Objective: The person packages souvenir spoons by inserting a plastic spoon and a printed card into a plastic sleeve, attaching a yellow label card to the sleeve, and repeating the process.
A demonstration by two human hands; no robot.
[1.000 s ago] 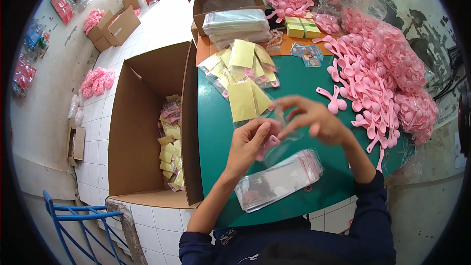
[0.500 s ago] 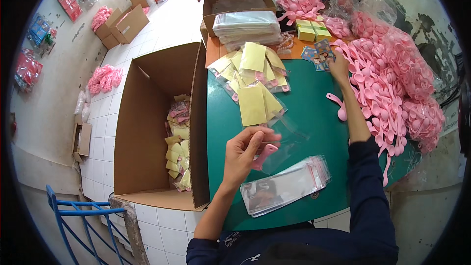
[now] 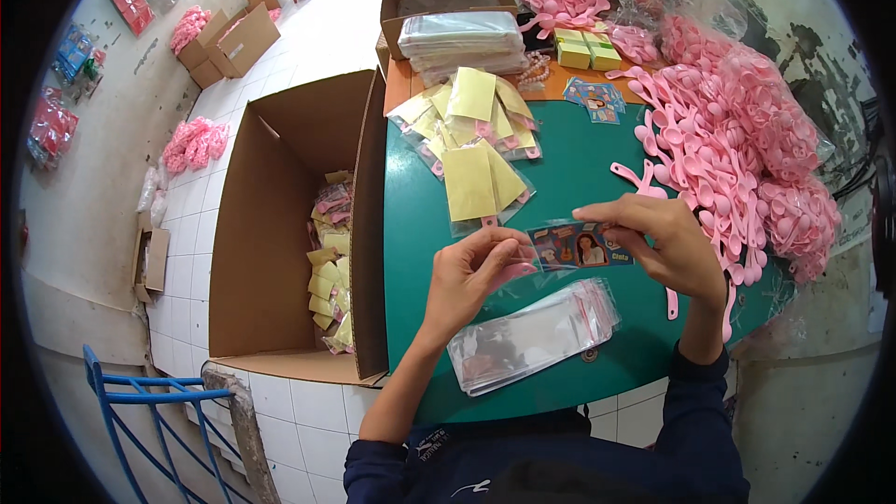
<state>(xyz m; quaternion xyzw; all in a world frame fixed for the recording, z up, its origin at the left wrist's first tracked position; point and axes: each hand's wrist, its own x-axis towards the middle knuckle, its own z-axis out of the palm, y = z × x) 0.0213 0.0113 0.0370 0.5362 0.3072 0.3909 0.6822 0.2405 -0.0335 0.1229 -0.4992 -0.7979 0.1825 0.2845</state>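
My left hand (image 3: 474, 278) is closed on a clear plastic bag that has a pink spoon (image 3: 511, 273) in it, the spoon partly hidden by my fingers. Between my hands lies a dark printed card (image 3: 581, 246), its left end at the bag's mouth. The card's right end is pinched by my right hand (image 3: 667, 235). Below them, a stack of clear plastic bags (image 3: 532, 336) rests on the green table (image 3: 551, 159). Beyond my left hand are several filled bags with pale yellow cards (image 3: 471, 182) and pink spoon handles.
A heap of pink spoons (image 3: 714, 159) covers the table's right side. Several printed cards (image 3: 597, 105) lie at the back, near yellow-green card bundles (image 3: 586, 49) and stacked plastic bags (image 3: 462, 42). Left of the table stands a tall cardboard box (image 3: 280, 233) holding filled bags.
My right hand has come back from the far cards with one card, bringing it to the bag in my left hand. The left hand has hardly moved.
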